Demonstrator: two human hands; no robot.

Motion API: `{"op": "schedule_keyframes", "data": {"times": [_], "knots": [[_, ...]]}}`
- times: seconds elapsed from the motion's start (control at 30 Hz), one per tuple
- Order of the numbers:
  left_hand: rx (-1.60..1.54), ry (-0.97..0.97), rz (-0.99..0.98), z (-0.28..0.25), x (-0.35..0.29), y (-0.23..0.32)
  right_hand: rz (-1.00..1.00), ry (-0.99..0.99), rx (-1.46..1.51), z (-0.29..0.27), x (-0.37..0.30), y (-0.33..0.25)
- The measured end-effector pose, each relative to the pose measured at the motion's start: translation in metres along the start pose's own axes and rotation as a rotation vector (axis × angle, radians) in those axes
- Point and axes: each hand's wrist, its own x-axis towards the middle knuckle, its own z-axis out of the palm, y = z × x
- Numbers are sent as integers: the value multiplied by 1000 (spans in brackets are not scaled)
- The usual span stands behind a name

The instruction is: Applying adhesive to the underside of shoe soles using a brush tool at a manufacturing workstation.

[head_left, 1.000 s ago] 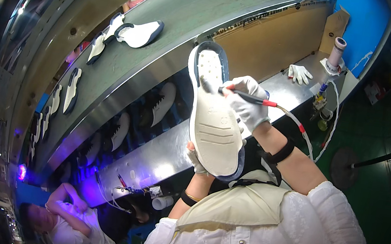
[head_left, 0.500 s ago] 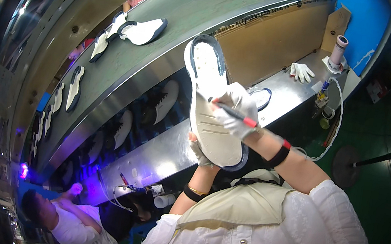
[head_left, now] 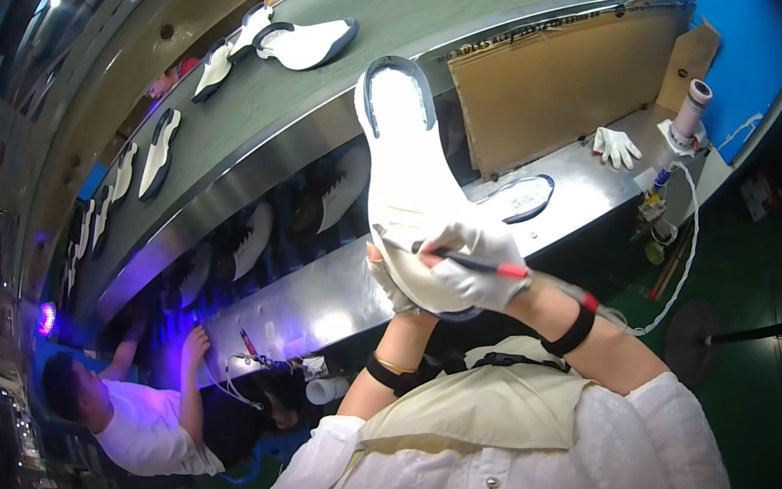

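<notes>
A white shoe sole with a dark blue rim is held up in front of me, its heel end pointing away and its toe end toward my body. My left hand, in a pale glove with bare fingertips, grips it from below near the toe; most of that hand is hidden under the sole. Over the toe part, my gloved right hand is closed around a slim pen-like tool with a black and red handle. The tool's tip is at the sole's surface, and a cord trails from its rear end.
Another sole lies on the metal bench, beyond which is a white glove. A pink bottle stands farther right. Several soles, including one white sole, lie on the green conveyor. A co-worker sits at lower left.
The sole has tilted and its toe end has shifted left and up. My right hand with the tool has moved slightly down across it. The co-worker's arms have spread apart.
</notes>
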Motion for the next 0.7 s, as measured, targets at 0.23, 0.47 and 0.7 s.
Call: {"op": "schedule_keyframes", "data": {"times": [0.23,0.47,0.7], "knots": [[40,-26,30,-5,2,10,-71,-159,56,0,-11,-3],[132,-88,43,-13,7,23,-13,-159,64,-1,-27,-4],[77,-134,-46,-17,14,31,121,-111,241,1,-37,-4]]}}
